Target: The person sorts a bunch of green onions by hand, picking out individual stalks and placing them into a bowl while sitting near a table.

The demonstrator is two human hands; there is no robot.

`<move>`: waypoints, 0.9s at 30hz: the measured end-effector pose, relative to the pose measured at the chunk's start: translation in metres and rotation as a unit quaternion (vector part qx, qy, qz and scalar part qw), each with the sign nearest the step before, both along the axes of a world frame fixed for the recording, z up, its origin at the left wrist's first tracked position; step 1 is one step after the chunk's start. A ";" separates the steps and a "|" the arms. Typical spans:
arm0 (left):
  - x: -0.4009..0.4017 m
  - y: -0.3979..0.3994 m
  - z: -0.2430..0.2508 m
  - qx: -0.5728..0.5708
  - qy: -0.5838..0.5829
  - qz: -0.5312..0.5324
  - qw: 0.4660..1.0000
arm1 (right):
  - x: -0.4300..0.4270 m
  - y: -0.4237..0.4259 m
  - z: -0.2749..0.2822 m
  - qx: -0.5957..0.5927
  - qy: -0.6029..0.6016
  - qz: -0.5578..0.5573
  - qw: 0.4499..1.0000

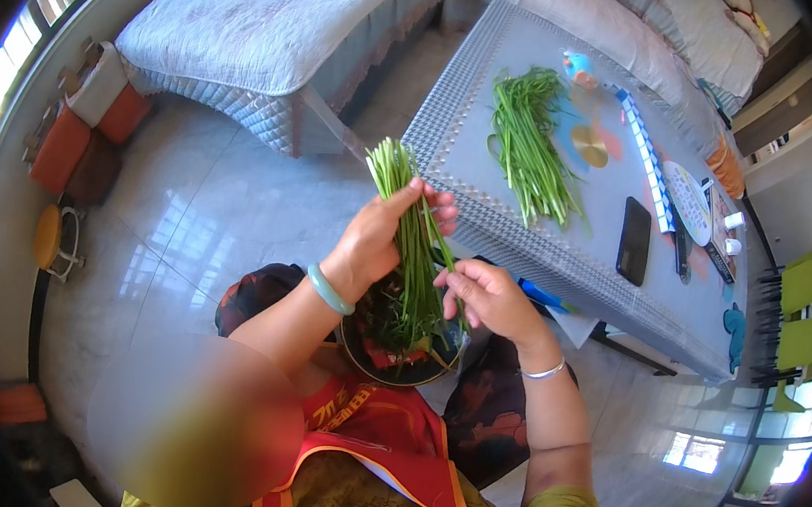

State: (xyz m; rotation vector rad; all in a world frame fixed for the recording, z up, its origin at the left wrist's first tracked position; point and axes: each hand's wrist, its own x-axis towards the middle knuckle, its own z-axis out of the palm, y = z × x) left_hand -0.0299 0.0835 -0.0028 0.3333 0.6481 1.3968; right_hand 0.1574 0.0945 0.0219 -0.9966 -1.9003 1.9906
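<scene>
My left hand grips a bunch of green chives near its pale stem ends, holding it above a dark round bowl on my lap. Leafy scraps and something red lie in the bowl. At the right side of the bunch, my right hand pinches a few green stalks between thumb and fingers. On the table to the upper right lies a larger pile of similar chives.
The cloth-covered table also holds a black phone, a blue toy, a patterned oval fan and a blue-and-white checked strip. A quilt-covered bed stands at upper left, and a yellow-topped stool at far left.
</scene>
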 end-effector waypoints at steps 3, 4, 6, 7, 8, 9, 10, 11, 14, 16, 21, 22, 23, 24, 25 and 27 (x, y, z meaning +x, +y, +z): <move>-0.009 0.003 0.003 0.005 -0.069 0.015 0.998 | 0.007 0.002 0.001 -0.007 0.006 -0.001 1.000; -0.011 0.004 0.004 -0.003 -0.086 0.034 0.996 | 0.008 0.003 0.005 -0.004 -0.001 0.005 1.000; -0.013 0.005 0.008 -0.019 -0.118 0.065 0.991 | 0.013 0.005 0.008 -0.010 -0.010 0.019 1.000; -0.014 0.006 0.007 -0.020 -0.118 0.065 0.991 | 0.015 0.006 0.009 -0.011 -0.010 0.019 1.000; -0.016 0.006 0.006 -0.025 -0.127 0.076 0.989 | 0.017 0.006 0.010 -0.013 -0.008 0.024 1.000; -0.017 0.007 0.006 -0.029 -0.137 0.086 0.986 | 0.019 0.007 0.011 -0.013 -0.007 0.028 0.999; -0.018 0.007 0.005 -0.030 -0.141 0.093 0.985 | 0.021 0.008 0.011 -0.018 -0.008 0.024 1.000; -0.020 0.007 0.006 -0.031 -0.141 0.091 0.985 | 0.024 0.009 0.011 -0.018 -0.009 0.023 1.000; -0.027 0.009 0.006 -0.005 -0.157 0.112 0.981 | 0.030 0.012 0.015 -0.008 -0.023 0.021 0.999; -0.030 0.010 0.006 -0.013 -0.154 0.127 0.980 | 0.038 0.015 0.011 -0.005 -0.023 0.013 1.000; -0.026 0.011 0.001 -0.014 -0.124 0.134 0.983 | 0.045 0.019 0.007 -0.004 -0.017 -0.010 1.000; -0.023 0.009 0.006 -0.018 -0.108 0.136 0.985 | 0.045 0.020 0.005 -0.008 -0.016 -0.011 1.000; -0.022 0.009 0.003 -0.015 -0.110 0.131 0.985 | 0.045 0.021 0.003 -0.004 -0.018 -0.016 1.000; -0.025 0.008 0.002 -0.018 -0.138 0.107 0.984 | 0.045 0.022 0.001 -0.003 -0.016 -0.014 1.000; -0.026 0.009 0.002 -0.021 -0.165 0.084 0.983 | 0.046 0.023 0.000 -0.001 -0.013 -0.013 1.000; -0.023 0.009 0.001 -0.043 -0.159 0.089 0.982 | 0.050 0.028 -0.001 0.019 -0.012 -0.018 1.000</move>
